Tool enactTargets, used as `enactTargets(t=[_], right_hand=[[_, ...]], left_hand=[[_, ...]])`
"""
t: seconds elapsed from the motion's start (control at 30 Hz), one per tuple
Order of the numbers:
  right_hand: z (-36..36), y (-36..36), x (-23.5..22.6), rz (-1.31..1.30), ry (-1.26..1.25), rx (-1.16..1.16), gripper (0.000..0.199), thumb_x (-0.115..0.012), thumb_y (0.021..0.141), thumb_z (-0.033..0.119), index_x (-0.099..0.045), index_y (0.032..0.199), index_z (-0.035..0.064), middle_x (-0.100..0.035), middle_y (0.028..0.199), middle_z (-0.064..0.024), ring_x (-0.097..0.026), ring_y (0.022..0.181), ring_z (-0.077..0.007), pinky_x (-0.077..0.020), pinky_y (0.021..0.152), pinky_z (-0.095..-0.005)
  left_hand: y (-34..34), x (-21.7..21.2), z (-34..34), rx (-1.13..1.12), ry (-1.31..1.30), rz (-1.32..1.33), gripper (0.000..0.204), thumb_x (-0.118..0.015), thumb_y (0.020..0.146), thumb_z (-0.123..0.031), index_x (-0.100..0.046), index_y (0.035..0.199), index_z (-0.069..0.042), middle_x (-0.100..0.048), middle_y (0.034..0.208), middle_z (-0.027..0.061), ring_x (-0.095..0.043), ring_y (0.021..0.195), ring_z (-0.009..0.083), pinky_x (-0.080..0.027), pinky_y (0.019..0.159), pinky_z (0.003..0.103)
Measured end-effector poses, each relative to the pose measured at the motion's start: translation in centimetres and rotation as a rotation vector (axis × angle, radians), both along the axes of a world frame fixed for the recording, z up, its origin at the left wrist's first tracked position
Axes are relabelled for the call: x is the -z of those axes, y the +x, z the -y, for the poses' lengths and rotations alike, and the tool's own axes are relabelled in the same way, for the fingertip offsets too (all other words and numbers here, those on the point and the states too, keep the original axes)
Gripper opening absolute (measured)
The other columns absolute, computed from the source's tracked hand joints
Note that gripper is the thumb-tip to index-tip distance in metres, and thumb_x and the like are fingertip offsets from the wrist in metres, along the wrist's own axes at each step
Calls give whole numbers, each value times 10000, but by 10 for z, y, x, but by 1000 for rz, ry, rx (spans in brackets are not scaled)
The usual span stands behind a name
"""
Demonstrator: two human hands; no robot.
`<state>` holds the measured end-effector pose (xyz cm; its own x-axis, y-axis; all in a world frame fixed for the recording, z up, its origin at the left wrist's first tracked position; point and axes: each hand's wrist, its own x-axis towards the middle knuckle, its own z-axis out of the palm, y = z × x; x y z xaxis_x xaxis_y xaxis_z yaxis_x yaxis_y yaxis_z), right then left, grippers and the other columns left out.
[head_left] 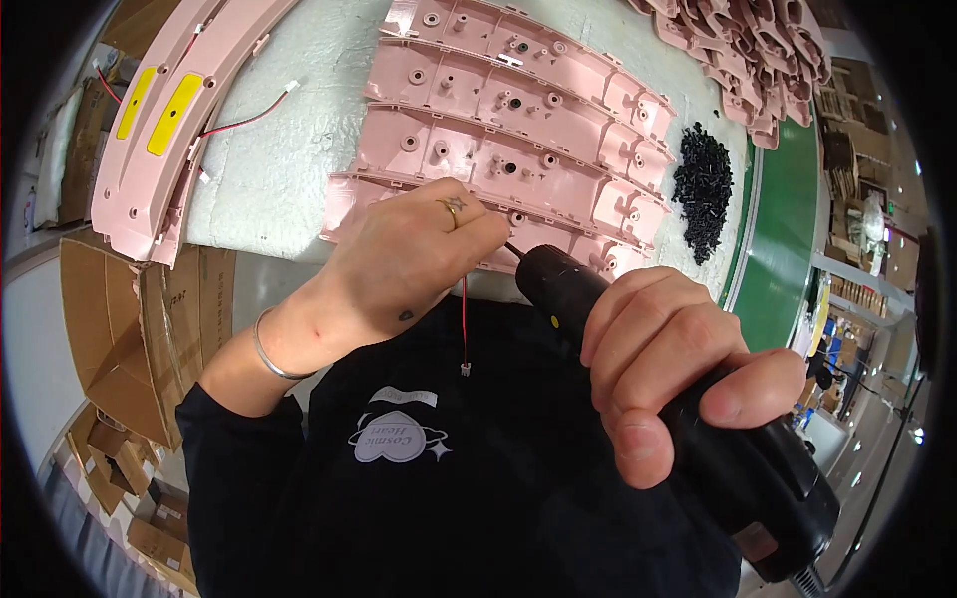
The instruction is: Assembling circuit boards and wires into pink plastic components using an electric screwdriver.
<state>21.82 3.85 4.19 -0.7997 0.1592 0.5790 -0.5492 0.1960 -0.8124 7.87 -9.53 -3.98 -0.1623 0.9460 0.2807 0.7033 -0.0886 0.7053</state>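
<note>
My right hand (668, 349) is wrapped round a black electric screwdriver (563, 289), whose bit points up and left. Its thin bit reaches my left hand (399, 249), where the fingers are pinched together over the nearest curved pink plastic shell (344, 199). What those fingertips hold, if anything, is hidden behind the hand. Below them hangs a thin red wire (465, 319) with a small white connector. Beyond lie several more pink shells (478, 130) in a row, open side up, with round posts and black pieces in some middle holes.
A heap of small black screws (703, 189) lies right of the shells on the white padded surface (289, 140). Pink parts with yellow stickers (177, 110) are at the left, with wires attached. More pink parts (748, 50) are piled far right. A cardboard box (120, 329) stands left.
</note>
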Motion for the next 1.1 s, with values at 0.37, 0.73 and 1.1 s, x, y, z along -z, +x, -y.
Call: enactTargets(t=[0.37,0.73,1.1], right_hand=[[15,-17,-4,-22,-78,51,233,-731,674,-77,-524,730,16,-554,627,-60,-539,473,-189,-407,416,-269],[-31,44,-25,-168,-82,245,429,-676,783,-25,-442,1098,150,-570,639,-24,-526,466,-134,-444,458,-290],[-128,69,14,-159,-284,1047,359,-605,768,30,-462,1097,43,-484,659,-41,-433,534,-144,-418,571,-330]], left_hand=[[-5,5,-1,52,135,44,184,-649,721,-4,-601,896,-35,-590,774,89,-589,749,286,-480,635,372],[0,4,-7,14,196,-87,252,-729,621,68,-656,847,-15,-649,877,91,-631,784,272,-518,647,335],[6,-11,-16,-19,116,-102,202,-754,648,44,-653,815,-5,-659,922,104,-612,789,261,-496,677,338]])
